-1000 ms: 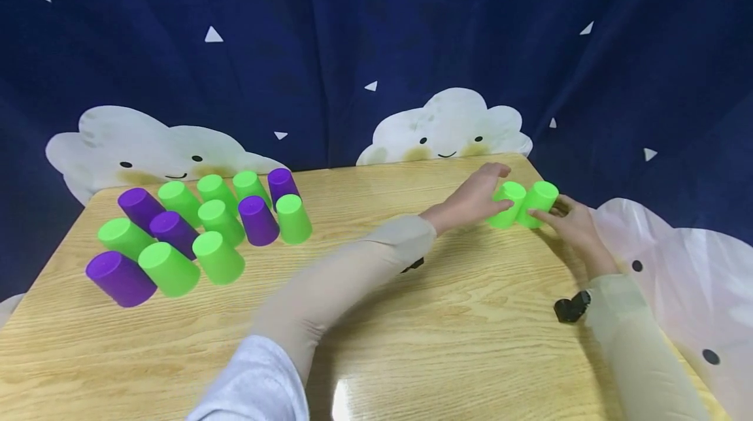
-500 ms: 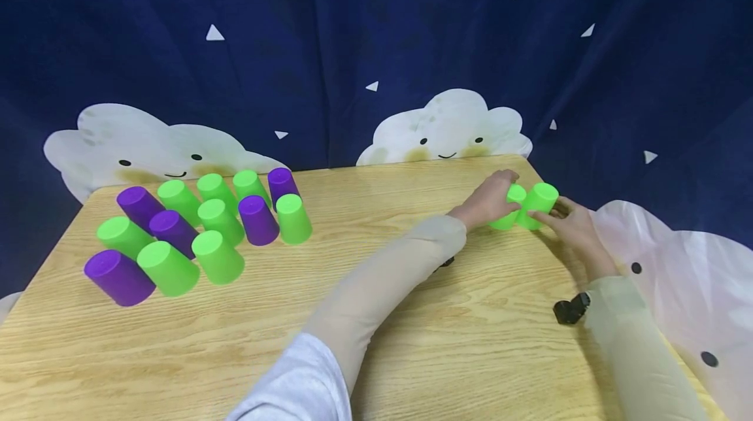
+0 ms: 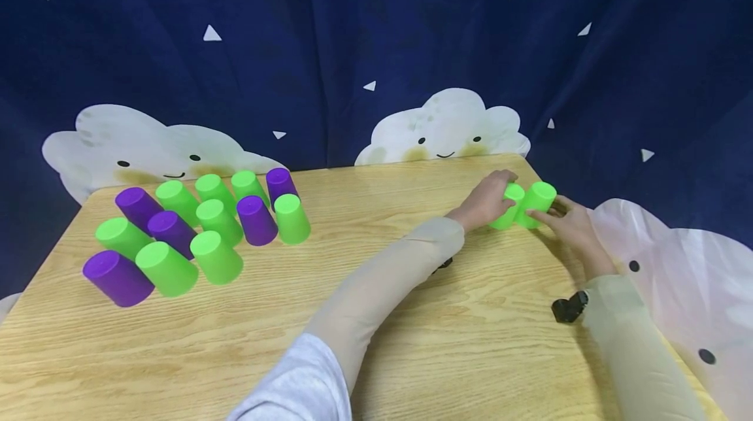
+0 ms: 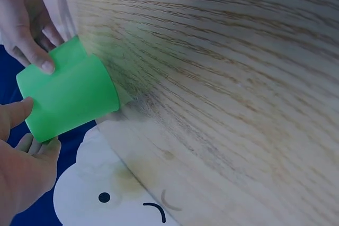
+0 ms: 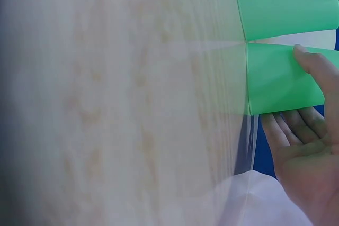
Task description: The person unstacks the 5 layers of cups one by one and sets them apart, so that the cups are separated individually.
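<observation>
Two upside-down green cups stand side by side near the table's far right corner. My left hand (image 3: 485, 200) grips the left green cup (image 3: 507, 213), with the thumb in front and the fingers behind it. In the left wrist view that cup (image 4: 77, 99) sits between thumb and fingers. On the other side, my right hand (image 3: 573, 228) holds the right green cup (image 3: 536, 204) between thumb and fingers. The right wrist view shows this cup (image 5: 280, 80) with the thumb on its face and the fingers beneath; the cups' rims meet at one corner.
On the left of the wooden table (image 3: 376, 303), several upside-down green cups (image 3: 217, 257) and purple cups (image 3: 119, 278) stand in loose rows. A dark blue curtain (image 3: 329, 48) with cloud prints hangs behind the table. Pale cloth (image 3: 676, 277) borders the right edge.
My left hand has moved right and closed round the left green cup, which it stood beside with fingers spread a second ago. The right hand has stayed on its cup.
</observation>
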`<state>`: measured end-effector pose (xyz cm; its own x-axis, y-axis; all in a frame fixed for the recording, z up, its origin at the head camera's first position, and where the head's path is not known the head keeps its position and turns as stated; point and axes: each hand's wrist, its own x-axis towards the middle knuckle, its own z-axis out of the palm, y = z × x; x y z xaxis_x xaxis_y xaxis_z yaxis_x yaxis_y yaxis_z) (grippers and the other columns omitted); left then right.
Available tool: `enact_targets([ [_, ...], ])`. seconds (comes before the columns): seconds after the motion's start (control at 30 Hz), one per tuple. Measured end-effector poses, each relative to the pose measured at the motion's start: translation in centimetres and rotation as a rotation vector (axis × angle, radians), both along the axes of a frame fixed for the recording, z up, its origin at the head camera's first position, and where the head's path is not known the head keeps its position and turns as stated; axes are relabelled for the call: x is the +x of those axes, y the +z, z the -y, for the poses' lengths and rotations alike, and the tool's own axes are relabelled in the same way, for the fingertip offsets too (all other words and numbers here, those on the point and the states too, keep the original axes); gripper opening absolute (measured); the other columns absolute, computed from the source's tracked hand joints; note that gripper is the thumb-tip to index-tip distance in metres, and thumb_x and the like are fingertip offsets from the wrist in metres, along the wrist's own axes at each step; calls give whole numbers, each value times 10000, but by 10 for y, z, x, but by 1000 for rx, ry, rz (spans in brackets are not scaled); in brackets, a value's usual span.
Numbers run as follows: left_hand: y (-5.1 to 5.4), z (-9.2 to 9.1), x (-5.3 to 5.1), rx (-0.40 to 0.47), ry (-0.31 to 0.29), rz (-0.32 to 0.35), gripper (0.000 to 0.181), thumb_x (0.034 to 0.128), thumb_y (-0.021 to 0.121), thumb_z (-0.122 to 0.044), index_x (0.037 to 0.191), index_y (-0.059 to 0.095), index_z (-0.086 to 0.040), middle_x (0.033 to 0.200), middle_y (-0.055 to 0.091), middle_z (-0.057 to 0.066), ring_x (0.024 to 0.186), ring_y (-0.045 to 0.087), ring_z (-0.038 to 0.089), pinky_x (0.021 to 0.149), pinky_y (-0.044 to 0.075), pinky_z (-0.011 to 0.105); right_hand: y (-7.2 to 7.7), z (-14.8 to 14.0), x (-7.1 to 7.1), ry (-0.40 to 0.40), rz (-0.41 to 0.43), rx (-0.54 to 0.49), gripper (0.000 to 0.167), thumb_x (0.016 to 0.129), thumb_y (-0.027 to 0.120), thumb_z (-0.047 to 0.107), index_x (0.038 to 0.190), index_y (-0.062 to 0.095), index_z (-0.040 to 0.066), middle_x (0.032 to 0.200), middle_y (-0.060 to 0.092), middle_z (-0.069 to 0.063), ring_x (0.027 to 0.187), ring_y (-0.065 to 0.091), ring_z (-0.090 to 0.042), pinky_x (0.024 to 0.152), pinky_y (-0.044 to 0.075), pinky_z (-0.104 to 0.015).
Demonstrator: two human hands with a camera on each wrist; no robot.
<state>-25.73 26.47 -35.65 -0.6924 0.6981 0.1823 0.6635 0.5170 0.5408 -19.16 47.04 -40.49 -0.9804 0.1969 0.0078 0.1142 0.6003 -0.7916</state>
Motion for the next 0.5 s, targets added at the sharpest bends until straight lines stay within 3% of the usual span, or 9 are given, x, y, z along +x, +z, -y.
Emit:
enact_targets([
  [0.23, 9, 13, 6, 39, 3, 15, 506, 968, 639, -178, 1428, 460, -68, 1418, 502, 23, 1296, 451, 98, 1020, 318, 87, 1, 0, -1, 4, -1, 4, 824, 922, 666, 438, 1485, 321, -56, 1444, 410, -291, 1322, 398, -452, 1080, 364, -534],
  [0.5, 20, 49, 21, 169, 4, 63, 516, 942, 671, -135, 1414, 478, -54, 1418, 506, 47, 1298, 457, 122, 1025, 310, 88, 0, 0, 0, -10, 12, -3, 852, 911, 674, 453, 1487, 310, -60, 1451, 397, -299, 1332, 375, -470, 1085, 335, -574],
])
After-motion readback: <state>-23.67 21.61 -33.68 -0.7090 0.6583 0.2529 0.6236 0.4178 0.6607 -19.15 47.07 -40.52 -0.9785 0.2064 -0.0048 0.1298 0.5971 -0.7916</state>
